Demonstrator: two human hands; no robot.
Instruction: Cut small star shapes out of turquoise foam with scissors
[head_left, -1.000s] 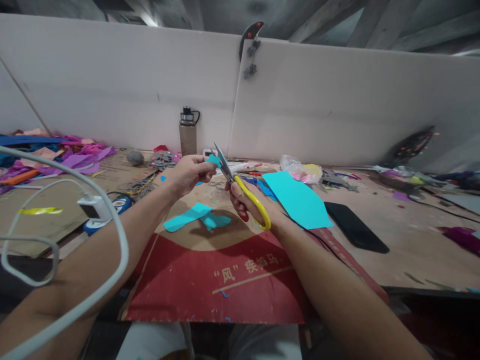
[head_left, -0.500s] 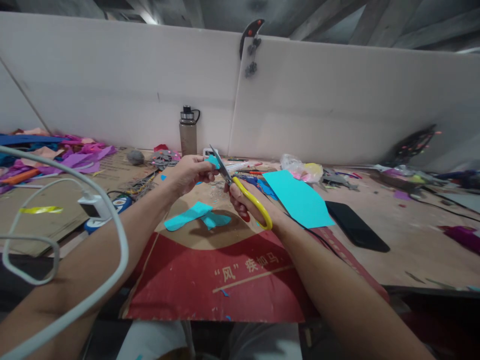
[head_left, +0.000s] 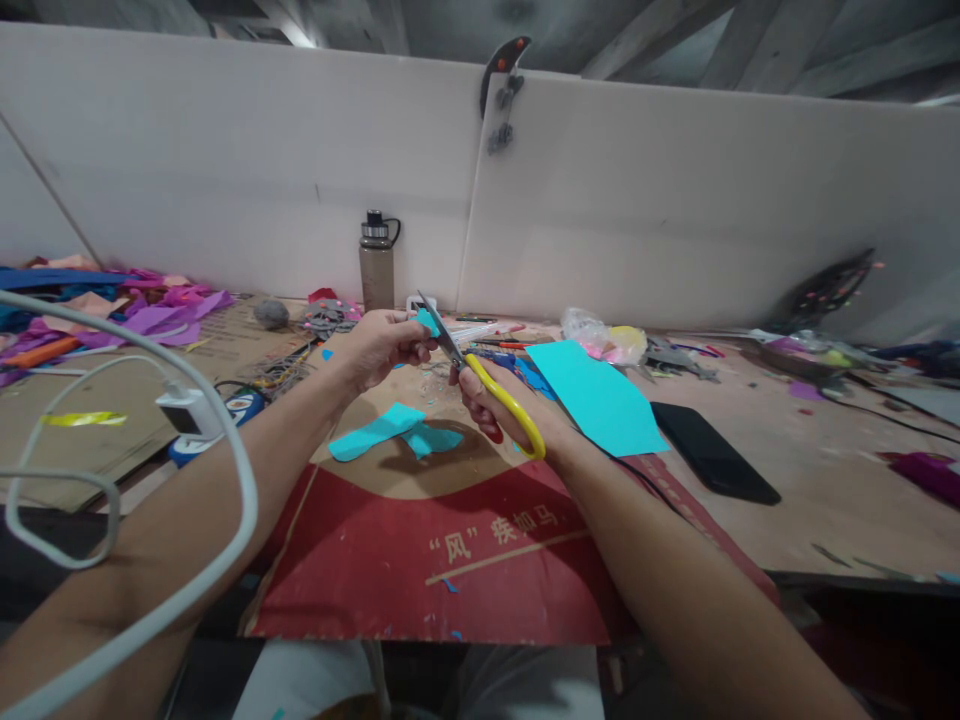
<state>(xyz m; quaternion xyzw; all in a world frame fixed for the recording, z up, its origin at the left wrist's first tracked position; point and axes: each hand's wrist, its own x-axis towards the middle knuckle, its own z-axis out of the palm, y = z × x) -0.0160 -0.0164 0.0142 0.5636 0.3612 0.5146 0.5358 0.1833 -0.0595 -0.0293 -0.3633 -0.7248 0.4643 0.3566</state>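
My left hand (head_left: 386, 345) pinches a small piece of turquoise paper (head_left: 427, 320) between thumb and fingers. Yellow-handled scissors (head_left: 510, 402) are gripped in my right hand (head_left: 484, 395), their blades pointing up and left beside that piece. Whether the blades touch the paper I cannot tell. Below my hands, turquoise paper cutouts (head_left: 379, 430) lie overlapping on a red and tan cardboard sheet (head_left: 517, 590). A larger turquoise paper sheet (head_left: 596, 398) rests to the right of my right hand.
A black phone (head_left: 714, 452) lies at right. Behind stands a water bottle (head_left: 376, 265) by a white partition (head_left: 247, 170). Colourful scraps (head_left: 150, 315) heap up at left. A white cable (head_left: 244, 480) loops across the near left, and a charger (head_left: 187, 413) sits beside my left forearm.
The small turquoise piece in my left hand and the scissor tips have shifted very slightly. Both hands keep their hold, and everything else stays in place.
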